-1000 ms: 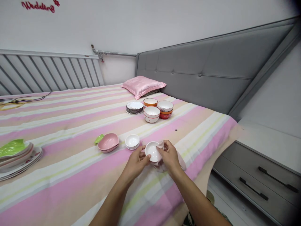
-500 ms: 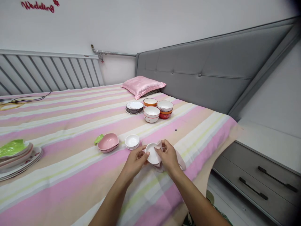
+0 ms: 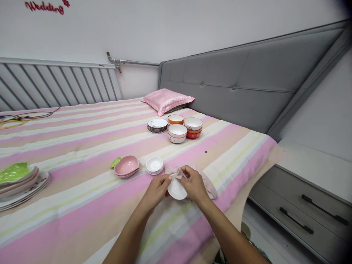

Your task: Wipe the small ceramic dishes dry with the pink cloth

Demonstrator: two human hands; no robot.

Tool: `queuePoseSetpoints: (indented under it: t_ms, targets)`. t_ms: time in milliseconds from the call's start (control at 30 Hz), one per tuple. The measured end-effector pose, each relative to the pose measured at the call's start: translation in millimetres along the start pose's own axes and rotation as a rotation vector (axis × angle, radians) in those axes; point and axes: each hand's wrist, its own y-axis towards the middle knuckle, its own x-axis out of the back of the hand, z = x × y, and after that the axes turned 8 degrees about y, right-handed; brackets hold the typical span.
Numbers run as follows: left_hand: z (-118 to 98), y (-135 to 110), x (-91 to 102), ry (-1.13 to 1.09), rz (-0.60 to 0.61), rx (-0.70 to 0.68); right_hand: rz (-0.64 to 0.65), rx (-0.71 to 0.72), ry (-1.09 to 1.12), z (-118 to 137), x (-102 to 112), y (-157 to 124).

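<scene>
My left hand (image 3: 157, 189) is closed on the rim of a small white bowl (image 3: 177, 189), held just above the striped bedspread. The bowl is tilted so its rounded outside faces me. Closed over its far edge, my right hand (image 3: 194, 183) pinches a pale pink cloth (image 3: 210, 187) against the rim. Part of the cloth trails onto the bed to the right of that hand. Just beyond my left hand stand small white bowls (image 3: 154, 165), stacked. Pink bowls (image 3: 126, 166) sit left of them, with a green leaf-shaped piece (image 3: 115, 162) at their side.
Several patterned bowls (image 3: 177, 134) and a stack of plates (image 3: 157, 125) stand farther back, before a pink pillow (image 3: 167, 99). Plates and dishes topped by a green leaf dish (image 3: 15, 172) are at the left. A grey drawer cabinet (image 3: 305, 198) stands beyond the bed's right edge.
The small white bowl has turned over, from its inside showing to its outside facing me. The right hand and cloth have shifted to the bowl's far rim.
</scene>
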Motion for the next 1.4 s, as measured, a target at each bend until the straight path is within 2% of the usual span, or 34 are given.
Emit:
queuePoseSetpoints:
  t_ms: [200, 333, 567, 900, 1200, 1300, 1400]
  targets:
    - [2.6, 0.7, 0.6, 0.001, 0.012, 0.008, 0.04, -0.007, 0.026, 2.3, -0.6, -0.3]
    - [5.1, 2.1, -0.1, -0.03, -0.012, 0.021, -0.037, -0.027, -0.006, -2.5, -0.1, 1.5]
    - [0.3, 0.3, -1.4, -0.194, -0.015, 0.039, -0.179, -0.094, 0.067, -15.6, 1.3, 5.5]
    - [-0.4, 2.7, 0.6, -0.141, -0.143, 0.031, -0.14, -0.046, 0.022, -10.1, 0.4, 3.2]
    - [5.2, 5.6, 3.5, -0.137, -0.114, 0.025, -0.109, -0.014, -0.04, 1.3, 1.1, 1.0]
    - [7.5, 5.9, 8.4, -0.167, -0.166, 0.059, -0.168, -0.023, -0.023, 0.0, 1.5, 1.6]
    - [11.8, 8.4, 18.8, -0.155, -0.293, 0.057, -0.227, -0.02, 0.008, -4.2, 2.5, 2.7]
